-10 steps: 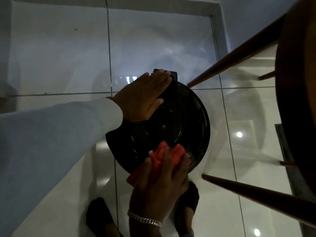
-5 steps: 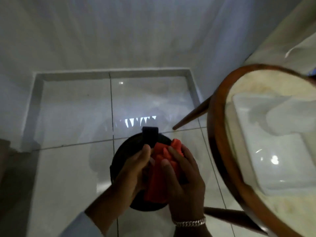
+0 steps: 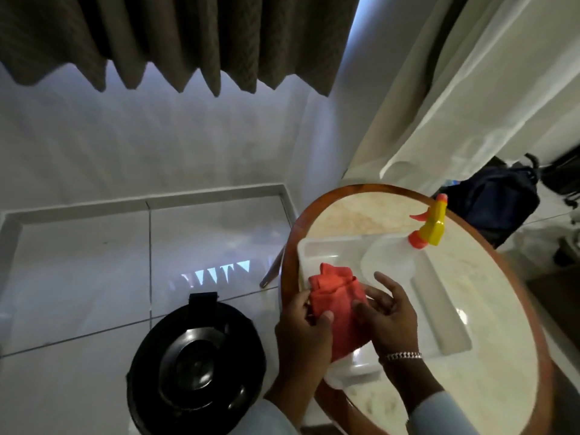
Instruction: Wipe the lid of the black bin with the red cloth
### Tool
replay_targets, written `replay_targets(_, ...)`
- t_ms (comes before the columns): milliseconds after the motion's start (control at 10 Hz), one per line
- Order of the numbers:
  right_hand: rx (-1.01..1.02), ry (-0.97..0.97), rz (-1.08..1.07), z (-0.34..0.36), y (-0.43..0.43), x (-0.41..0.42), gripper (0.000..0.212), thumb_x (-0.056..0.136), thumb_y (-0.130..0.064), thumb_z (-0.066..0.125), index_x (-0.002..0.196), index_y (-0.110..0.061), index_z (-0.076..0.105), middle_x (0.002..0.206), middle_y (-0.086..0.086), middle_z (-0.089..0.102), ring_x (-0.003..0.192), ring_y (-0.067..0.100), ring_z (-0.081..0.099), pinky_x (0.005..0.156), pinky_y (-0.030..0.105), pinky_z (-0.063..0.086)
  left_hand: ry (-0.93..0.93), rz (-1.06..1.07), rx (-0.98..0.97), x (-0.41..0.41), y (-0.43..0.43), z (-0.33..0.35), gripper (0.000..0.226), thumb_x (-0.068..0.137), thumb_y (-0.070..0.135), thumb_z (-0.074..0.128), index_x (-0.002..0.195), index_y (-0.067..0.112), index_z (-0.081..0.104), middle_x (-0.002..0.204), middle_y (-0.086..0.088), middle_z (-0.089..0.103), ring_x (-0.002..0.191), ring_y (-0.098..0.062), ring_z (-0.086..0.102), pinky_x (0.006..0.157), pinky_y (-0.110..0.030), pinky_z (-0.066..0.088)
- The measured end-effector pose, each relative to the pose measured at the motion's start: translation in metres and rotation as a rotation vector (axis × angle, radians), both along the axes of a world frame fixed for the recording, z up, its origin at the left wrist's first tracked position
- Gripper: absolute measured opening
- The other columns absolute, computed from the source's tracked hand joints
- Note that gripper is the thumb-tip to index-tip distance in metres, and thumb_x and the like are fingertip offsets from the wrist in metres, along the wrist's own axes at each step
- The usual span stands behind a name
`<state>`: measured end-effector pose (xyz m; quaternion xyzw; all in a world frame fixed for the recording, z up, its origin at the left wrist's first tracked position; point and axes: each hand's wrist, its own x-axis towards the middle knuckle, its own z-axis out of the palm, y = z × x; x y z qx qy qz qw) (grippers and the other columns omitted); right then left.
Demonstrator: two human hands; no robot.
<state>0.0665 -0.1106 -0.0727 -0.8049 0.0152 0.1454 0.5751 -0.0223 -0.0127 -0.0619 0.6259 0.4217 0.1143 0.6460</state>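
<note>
The black bin [image 3: 194, 368] stands on the white tiled floor at lower left, its round glossy lid facing up with a hinge tab at the far edge. The red cloth [image 3: 340, 304] is bunched up and held over the left edge of a round table, well to the right of the bin. My left hand [image 3: 303, 332] grips the cloth's left side with thumb on top. My right hand [image 3: 387, 312] holds its right side, fingers partly spread; a silver bracelet is on that wrist. Neither hand touches the bin.
A round table [image 3: 470, 309] with a brown wooden rim fills the right side; on it lies a white tray [image 3: 439, 309] holding a clear spray bottle [image 3: 395, 257] with a yellow and orange trigger. A dark bag [image 3: 499, 202] sits behind the table. Curtains hang above.
Both hands lifted the red cloth off the bin lid and carried it up and right over the table. My view rose, bringing the table and spray bottle into sight.
</note>
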Motion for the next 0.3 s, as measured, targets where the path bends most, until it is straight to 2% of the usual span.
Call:
replay_targets(100, -0.137, -0.037, 0.040, -0.024, -0.008, 0.009, 0.046, 0.079, 0.004, 0.069, 0.118, -0.018, 0.058, 0.093, 0.001, 0.072, 0.084, 0.016, 0.070, 0.082, 0.038, 0.058, -0.023, -0.009, -0.044, 0.005, -0.012, -0.001, 0.044, 0.088, 0.007, 0.062, 0.130, 0.020, 0.057, 0.115, 0.011, 0.062, 0.097, -0.002, 0.060, 0.083, -0.011, 0.049)
replay_targets(200, -0.285, -0.060, 0.179, -0.033, -0.008, 0.013, 0.043, 0.077, -0.004, 0.074, 0.115, -0.019, 0.059, 0.095, 0.000, 0.070, 0.084, 0.012, 0.068, 0.070, 0.010, 0.051, 0.025, 0.026, -0.078, -0.005, -0.003, 0.005, 0.041, 0.088, 0.006, 0.061, 0.128, 0.016, 0.059, 0.123, -0.001, 0.068, 0.103, -0.011, 0.065, 0.094, -0.027, 0.051)
replay_targets(300, -0.351, -0.182, 0.210, -0.018, 0.001, 0.008, 0.041, 0.076, -0.004, 0.074, 0.114, -0.014, 0.062, 0.104, 0.006, 0.069, 0.099, 0.026, 0.067, 0.082, 0.027, 0.055, 0.025, 0.098, -0.016, -0.020, 0.013, 0.024, 0.036, 0.091, 0.009, 0.059, 0.126, 0.016, 0.061, 0.121, -0.005, 0.069, 0.100, -0.010, 0.065, 0.089, -0.024, 0.050)
